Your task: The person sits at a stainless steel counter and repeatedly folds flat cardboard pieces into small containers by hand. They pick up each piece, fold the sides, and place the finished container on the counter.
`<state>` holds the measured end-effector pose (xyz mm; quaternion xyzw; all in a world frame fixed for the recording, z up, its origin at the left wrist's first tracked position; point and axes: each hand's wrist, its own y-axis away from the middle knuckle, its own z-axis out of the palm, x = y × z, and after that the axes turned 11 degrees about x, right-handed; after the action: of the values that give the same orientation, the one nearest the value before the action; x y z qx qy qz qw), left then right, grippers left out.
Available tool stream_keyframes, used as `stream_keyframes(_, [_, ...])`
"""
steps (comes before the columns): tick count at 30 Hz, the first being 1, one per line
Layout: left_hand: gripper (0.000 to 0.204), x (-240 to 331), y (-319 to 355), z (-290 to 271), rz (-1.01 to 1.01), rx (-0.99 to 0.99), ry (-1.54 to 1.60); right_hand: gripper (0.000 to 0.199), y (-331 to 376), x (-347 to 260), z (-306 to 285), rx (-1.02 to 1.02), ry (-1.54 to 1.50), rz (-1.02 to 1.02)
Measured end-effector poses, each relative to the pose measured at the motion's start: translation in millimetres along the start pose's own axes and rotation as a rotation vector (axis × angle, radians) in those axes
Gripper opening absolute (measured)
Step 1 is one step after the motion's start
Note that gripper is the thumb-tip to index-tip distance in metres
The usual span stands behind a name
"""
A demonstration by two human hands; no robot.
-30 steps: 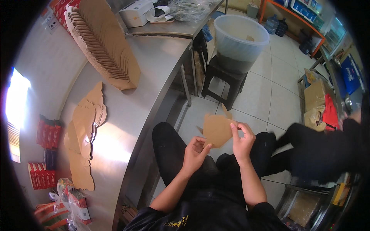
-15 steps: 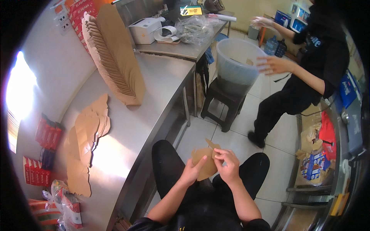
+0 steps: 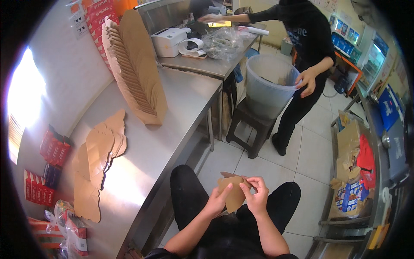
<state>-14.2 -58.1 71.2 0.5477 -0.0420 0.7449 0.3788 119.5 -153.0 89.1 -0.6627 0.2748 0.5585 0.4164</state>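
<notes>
Above my lap, my left hand (image 3: 217, 202) and my right hand (image 3: 257, 196) grip a small brown cardboard piece (image 3: 234, 199) between them. My left thumb presses on its face, and my right fingers pinch its upper right edge, where a flap stands bent. To my left, flat cardboard blanks (image 3: 100, 149) lie in an overlapping pile on the steel table (image 3: 144, 157). Farther along the same table stands a long row of nested, folded cardboard pieces (image 3: 140, 73). Neither hand touches those.
A translucent tub (image 3: 269, 93) stands on a black stool (image 3: 250, 129) ahead. A co-worker (image 3: 306, 39) in black stands behind it, one hand near its rim, the other over the counter. The counter holds a white printer (image 3: 169, 42) and clear plastic bags (image 3: 223, 43). Shelving with a cardboard box (image 3: 348, 136) lines the right.
The cardboard piece has turned in my hands, and its raised flap sits lower. My right fingers have shifted along its edge. The co-worker has moved left, reaching over the counter.
</notes>
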Motion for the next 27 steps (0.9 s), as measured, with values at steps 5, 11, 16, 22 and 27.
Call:
stream_keyframes(5, [0.043,3,0,-6,-0.017,-0.049,-0.038,0.03,-5,-1,-5,-0.048,-0.186,0.206])
stream_keyframes(11, [0.044,9,2,-6,-0.021,-0.078,-0.059,0.02,-8,2,-12,-0.111,-0.259,0.268])
stream_keyframes(16, [0.047,19,6,-3,-0.023,-0.09,-0.113,0.014,-7,9,-9,-0.079,-0.29,0.239])
stream_keyframes(22, [0.052,19,-1,-15,-0.147,-0.155,-0.06,0.01,-26,-8,-32,-0.346,-0.176,0.417])
stream_keyframes(27, [0.047,14,-1,-15,-0.297,-0.234,0.036,0.024,-38,6,-47,-0.449,-0.214,0.447])
